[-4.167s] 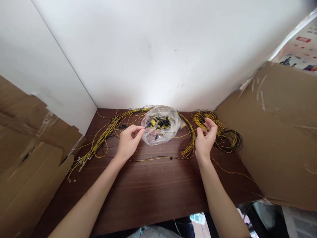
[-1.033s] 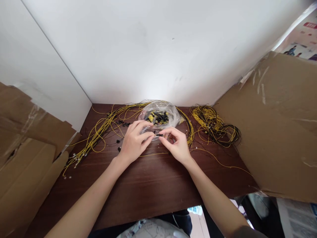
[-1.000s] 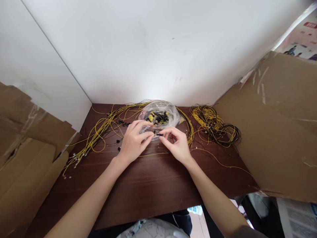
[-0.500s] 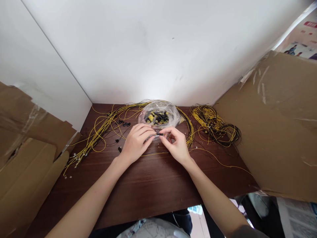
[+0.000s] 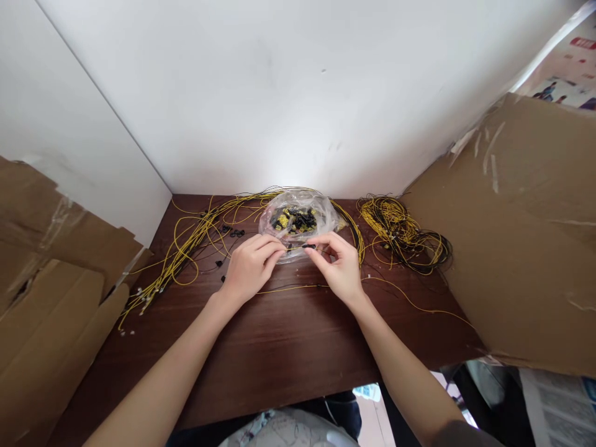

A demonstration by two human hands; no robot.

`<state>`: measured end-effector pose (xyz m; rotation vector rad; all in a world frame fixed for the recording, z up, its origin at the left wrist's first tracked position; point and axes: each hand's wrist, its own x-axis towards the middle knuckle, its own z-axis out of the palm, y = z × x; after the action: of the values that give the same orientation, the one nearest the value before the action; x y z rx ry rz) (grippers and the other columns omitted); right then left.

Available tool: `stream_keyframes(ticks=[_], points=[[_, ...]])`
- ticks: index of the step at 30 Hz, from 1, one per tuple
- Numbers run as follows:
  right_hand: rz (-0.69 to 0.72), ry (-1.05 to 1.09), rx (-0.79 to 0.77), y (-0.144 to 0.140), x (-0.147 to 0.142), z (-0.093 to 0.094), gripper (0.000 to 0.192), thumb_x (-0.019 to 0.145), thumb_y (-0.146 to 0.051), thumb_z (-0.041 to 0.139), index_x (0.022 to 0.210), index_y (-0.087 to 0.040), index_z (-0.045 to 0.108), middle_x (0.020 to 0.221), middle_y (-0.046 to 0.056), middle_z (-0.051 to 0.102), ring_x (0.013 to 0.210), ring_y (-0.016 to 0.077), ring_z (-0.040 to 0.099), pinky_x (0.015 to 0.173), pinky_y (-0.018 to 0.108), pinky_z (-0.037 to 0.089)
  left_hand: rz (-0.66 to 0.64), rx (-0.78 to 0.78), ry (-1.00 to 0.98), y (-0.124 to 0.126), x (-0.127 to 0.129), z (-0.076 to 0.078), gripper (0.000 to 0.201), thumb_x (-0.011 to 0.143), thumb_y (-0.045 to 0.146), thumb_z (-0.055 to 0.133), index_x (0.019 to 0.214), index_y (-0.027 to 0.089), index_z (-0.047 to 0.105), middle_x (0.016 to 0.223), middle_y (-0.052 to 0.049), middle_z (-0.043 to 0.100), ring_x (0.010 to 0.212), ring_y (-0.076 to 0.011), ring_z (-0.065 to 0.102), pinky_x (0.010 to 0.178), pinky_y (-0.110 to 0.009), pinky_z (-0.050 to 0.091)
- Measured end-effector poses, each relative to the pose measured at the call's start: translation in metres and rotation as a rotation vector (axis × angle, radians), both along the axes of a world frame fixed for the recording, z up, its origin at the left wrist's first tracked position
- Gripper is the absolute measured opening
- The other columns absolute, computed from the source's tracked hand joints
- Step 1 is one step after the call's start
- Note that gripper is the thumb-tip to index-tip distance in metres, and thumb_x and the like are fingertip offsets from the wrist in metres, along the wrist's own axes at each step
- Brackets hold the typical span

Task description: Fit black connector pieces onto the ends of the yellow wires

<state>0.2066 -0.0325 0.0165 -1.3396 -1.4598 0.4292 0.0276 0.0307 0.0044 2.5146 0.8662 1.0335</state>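
My left hand (image 5: 256, 261) is closed, its thumb and fingertips pinching a thin yellow wire (image 5: 295, 249). The wire spans the short gap to my right hand (image 5: 339, 264), which grips a small black connector (image 5: 309, 246) between thumb and forefinger. Just behind my hands lies a clear plastic bag (image 5: 328, 217) holding black and yellow small parts (image 5: 298, 218). A long yellow wire (image 5: 284, 289) crosses the table below both hands. Where the wire meets the connector is too small to make out fully.
Yellow and black wires (image 5: 179, 261) spread over the left of the wooden table (image 5: 279, 354), near several loose black parts (image 5: 236, 233). A coiled wire bundle (image 5: 400, 233) lies at the right. Cardboard (image 5: 521, 248) stands on both sides, with a white panel (image 5: 288, 93) behind.
My hands have moved apart. The black connector has shifted right with my right hand, and a stretch of yellow wire now shows between the hands.
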Motion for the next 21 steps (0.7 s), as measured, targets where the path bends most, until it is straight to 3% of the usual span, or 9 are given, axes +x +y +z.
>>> stream_keyframes(ticks=[5, 10, 15, 21], points=[[-0.019, 0.01, 0.002, 0.0002, 0.0011, 0.0007, 0.008, 0.079, -0.024, 0.061, 0.085, -0.021, 0.064, 0.083, 0.002, 0.063, 0.062, 0.0129, 0.052, 0.053, 0.025, 0.039, 0.035, -0.007, -0.029, 0.0006, -0.0005, -0.0007, 0.017, 0.088, 0.022, 0.049, 0.087, 0.018, 0.065, 0.09, -0.006, 0.068, 0.086, -0.0193, 0.058, 0.08, -0.035, 0.045], [0.063, -0.002, 0.004, -0.002, -0.0046, 0.0001, 0.007, 0.08, -0.022, 0.06, 0.086, -0.021, 0.064, 0.081, 0.002, 0.062, 0.064, 0.0131, 0.053, 0.055, 0.025, 0.04, -0.086, -0.037, -0.125, -0.005, 0.006, -0.0037, 0.018, 0.087, 0.022, 0.051, 0.101, 0.018, 0.063, 0.098, -0.007, 0.068, 0.091, -0.019, 0.059, 0.084, -0.035, 0.044], [0.138, -0.034, 0.006, -0.0032, -0.0078, -0.0006, 0.01, 0.081, -0.023, 0.059, 0.089, -0.022, 0.065, 0.083, 0.002, 0.063, 0.068, 0.0141, 0.055, 0.06, 0.027, 0.043, -0.082, -0.03, -0.128, -0.0071, 0.0082, -0.0033, 0.016, 0.088, 0.023, 0.049, 0.087, 0.018, 0.064, 0.083, -0.005, 0.068, 0.079, -0.0173, 0.059, 0.076, -0.033, 0.044], [0.071, -0.048, 0.045, -0.0022, -0.0013, 0.0025, 0.008, 0.08, -0.021, 0.061, 0.086, -0.021, 0.066, 0.08, 0.001, 0.064, 0.069, 0.0139, 0.056, 0.065, 0.028, 0.044, -0.004, -0.036, -0.082, -0.0025, 0.0032, -0.0007, 0.017, 0.088, 0.022, 0.049, 0.083, 0.018, 0.064, 0.081, -0.004, 0.068, 0.076, -0.0167, 0.059, 0.073, -0.03, 0.043]])
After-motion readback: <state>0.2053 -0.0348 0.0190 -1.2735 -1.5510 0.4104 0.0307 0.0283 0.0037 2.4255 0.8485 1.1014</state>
